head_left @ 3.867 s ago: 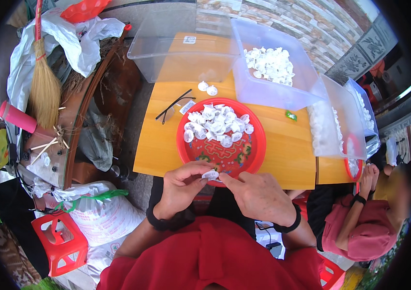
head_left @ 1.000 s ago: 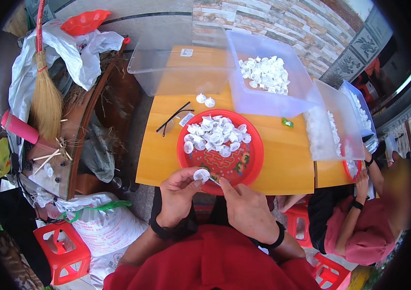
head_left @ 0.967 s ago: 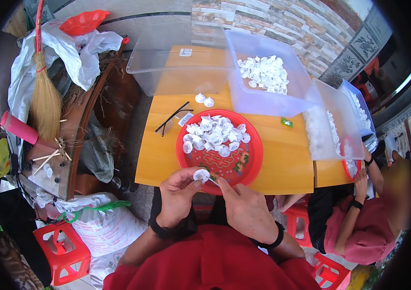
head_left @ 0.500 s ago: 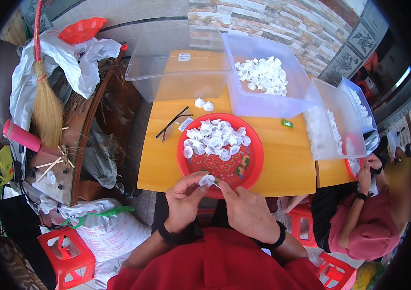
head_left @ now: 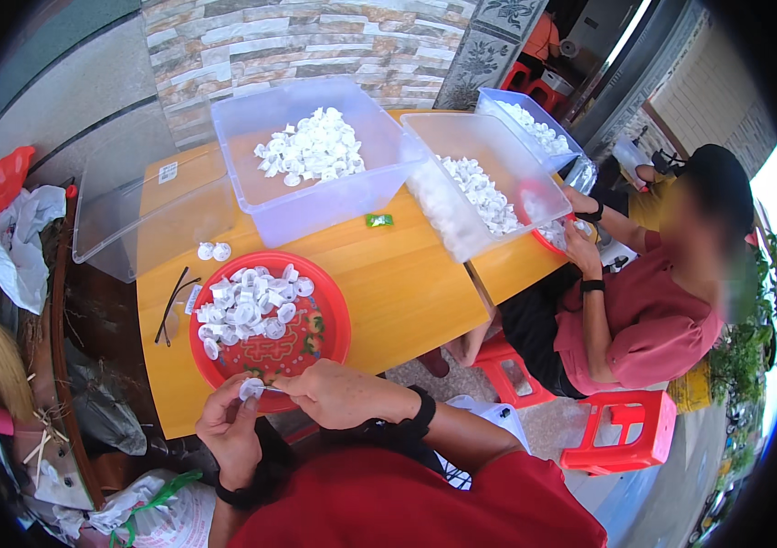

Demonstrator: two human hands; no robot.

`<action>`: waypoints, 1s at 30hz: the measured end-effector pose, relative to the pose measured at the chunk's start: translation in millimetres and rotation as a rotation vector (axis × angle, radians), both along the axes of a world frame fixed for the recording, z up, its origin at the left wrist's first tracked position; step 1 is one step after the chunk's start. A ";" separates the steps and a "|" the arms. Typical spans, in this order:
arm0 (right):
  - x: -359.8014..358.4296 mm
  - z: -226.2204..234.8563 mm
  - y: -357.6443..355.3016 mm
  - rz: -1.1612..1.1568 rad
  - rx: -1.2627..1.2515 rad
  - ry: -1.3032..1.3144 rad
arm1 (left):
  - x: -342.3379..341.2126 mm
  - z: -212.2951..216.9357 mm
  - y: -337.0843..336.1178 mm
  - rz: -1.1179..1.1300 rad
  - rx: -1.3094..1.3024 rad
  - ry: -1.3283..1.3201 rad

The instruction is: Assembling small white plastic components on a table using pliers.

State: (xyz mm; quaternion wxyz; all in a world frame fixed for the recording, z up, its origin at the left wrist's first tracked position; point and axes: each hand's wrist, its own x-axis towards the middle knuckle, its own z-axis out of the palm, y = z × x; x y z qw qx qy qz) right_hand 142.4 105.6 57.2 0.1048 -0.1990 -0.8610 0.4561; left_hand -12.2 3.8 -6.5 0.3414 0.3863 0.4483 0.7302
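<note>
Pinched in the fingers of my left hand (head_left: 231,429) is a small round white plastic part (head_left: 252,389), held over the near edge of a red tray (head_left: 338,315). My right hand (head_left: 338,395) is closed on a thin, light-coloured tool (head_left: 273,390), whose tip meets the part; its handle is hidden in the fist. A heap of similar white plastic parts (head_left: 247,306) covers the left and far area of the patterned tray. Two more white parts (head_left: 214,251) lie on the table beyond it, near dark-framed glasses (head_left: 172,306).
A translucent bin of white parts (head_left: 252,219) stands behind the tray, with an empty clear bin (head_left: 101,219) to its left. Another clear bin (head_left: 489,233) sits right, near a small green packet (head_left: 378,220). A co-worker (head_left: 644,310) works at the right; red stools (head_left: 621,429) stand nearby.
The view has swung to the right, so the table appears farther left and more of the co-worker shows. Both my hands keep their hold on the white part and the thin tool.
</note>
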 end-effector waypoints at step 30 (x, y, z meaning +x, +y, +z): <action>11.2 10.4 -36.5 -0.249 0.268 0.007 | 5.1 7.7 2.5 -0.098 -0.013 -0.300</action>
